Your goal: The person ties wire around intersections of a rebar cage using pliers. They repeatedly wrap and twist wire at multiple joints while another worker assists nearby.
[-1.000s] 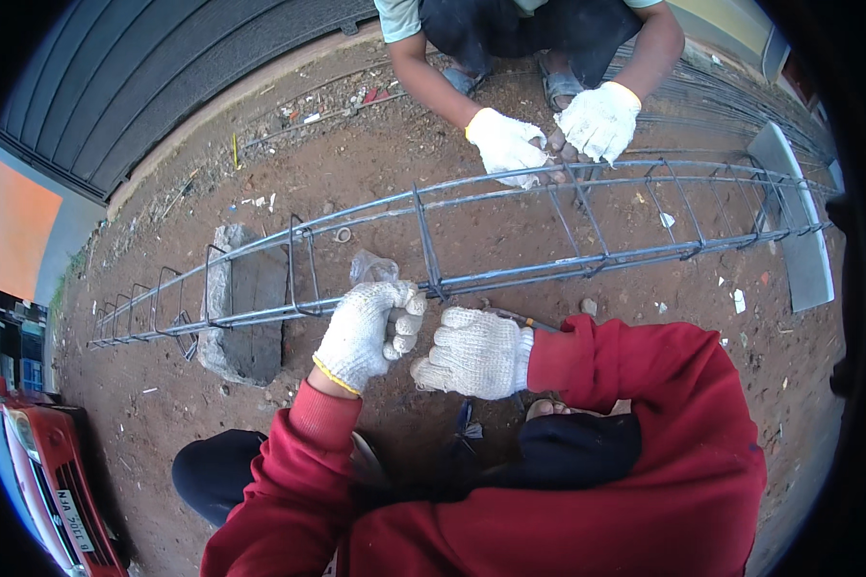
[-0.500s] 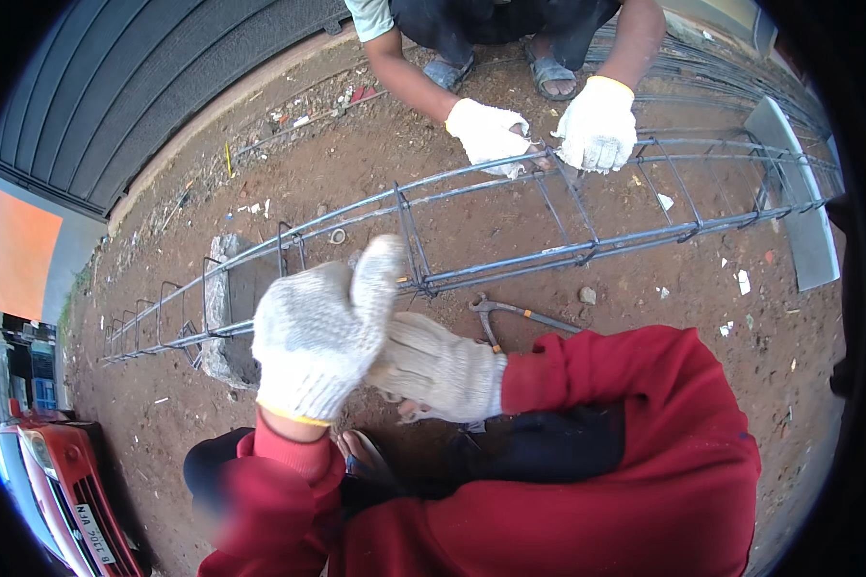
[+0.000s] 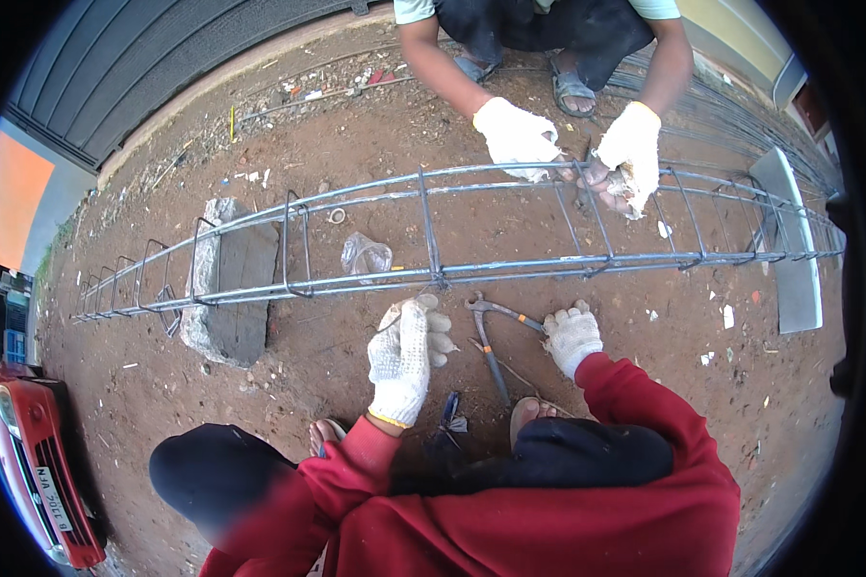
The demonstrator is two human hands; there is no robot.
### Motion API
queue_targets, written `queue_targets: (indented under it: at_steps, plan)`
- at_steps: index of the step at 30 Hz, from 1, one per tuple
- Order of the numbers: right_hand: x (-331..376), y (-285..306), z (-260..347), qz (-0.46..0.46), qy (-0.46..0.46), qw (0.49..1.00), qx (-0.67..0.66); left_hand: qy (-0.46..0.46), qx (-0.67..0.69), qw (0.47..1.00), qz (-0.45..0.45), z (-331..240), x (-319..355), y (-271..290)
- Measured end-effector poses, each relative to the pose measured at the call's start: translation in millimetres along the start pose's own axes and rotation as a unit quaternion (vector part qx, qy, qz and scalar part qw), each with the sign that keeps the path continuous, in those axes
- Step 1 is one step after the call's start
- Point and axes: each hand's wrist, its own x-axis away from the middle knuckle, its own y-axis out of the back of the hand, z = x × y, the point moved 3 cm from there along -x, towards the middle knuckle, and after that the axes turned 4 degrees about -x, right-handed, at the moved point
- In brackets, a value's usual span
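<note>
My left hand [image 3: 404, 361], in a white knit glove, is raised just in front of the steel rebar cage [image 3: 510, 268]. Its fingers are curled, with a thin dark wire [image 3: 389, 323] showing beside them. My right hand [image 3: 573, 338], gloved too, closes over the end of one handle of the pincers [image 3: 510, 313]. These lie on the soil with their jaws towards the cage and their handles spread. Across the cage, a squatting co-worker's gloved hands [image 3: 520, 137] are at its far bar; what they hold is unclear.
A rough concrete block [image 3: 245, 322] supports the cage's left part, and a pale board [image 3: 797, 279] stands at its right. A clear plastic bag [image 3: 366, 255] lies beyond the near bars. Loose long bars [image 3: 702, 111] lie at far right. A red car [image 3: 43, 462] is at lower left.
My hands have parted: the right moved right onto the pincers' handle, while the left lowered and curled its fingers. The plastic bag and second pincer handle now show. The co-worker's right-side hand turned.
</note>
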Motion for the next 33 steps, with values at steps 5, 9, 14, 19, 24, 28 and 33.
queue_targets:
  at_steps: [5, 9, 14, 19, 24, 28, 33]
  plan:
    - [-3.3, 17.3, 12.4, 0.093, -0.033, 0.992, -0.074, -0.062, -0.136, 0.989, -0.020, -36.9, 2.6, 0.3]
    - [13.8, 18.9, 39.6, 0.157, -0.076, 0.948, -0.265, -0.106, -0.179, 0.978, 0.027, -17.9, 8.6, 12.6]
    - [22.8, 44.5, 64.7, 0.156, -0.049, 0.952, -0.259, -0.302, -0.399, 0.861, 0.090, 37.8, 0.5, 18.7]
    - [47.6, 153.3, 50.4, 0.155, -0.024, 0.969, -0.189, 0.041, -0.053, 0.997, -0.050, 117.7, 1.0, 0.5]
    - [100.1, 299.8, 70.9, 0.159, -0.008, 0.987, 0.009, 0.104, -0.026, 0.939, 0.326, 129.8, 23.1, -62.5]
    - [102.7, 386.9, 135.1, 0.084, -0.028, 0.996, -0.015, 0.229, 0.438, 0.659, 0.567, 85.7, 49.7, -93.3]
    - [68.2, 428.1, 195.9, 0.150, -0.104, 0.982, 0.054, 0.197, 0.615, 0.497, 0.580, 25.5, 67.7, -108.8]
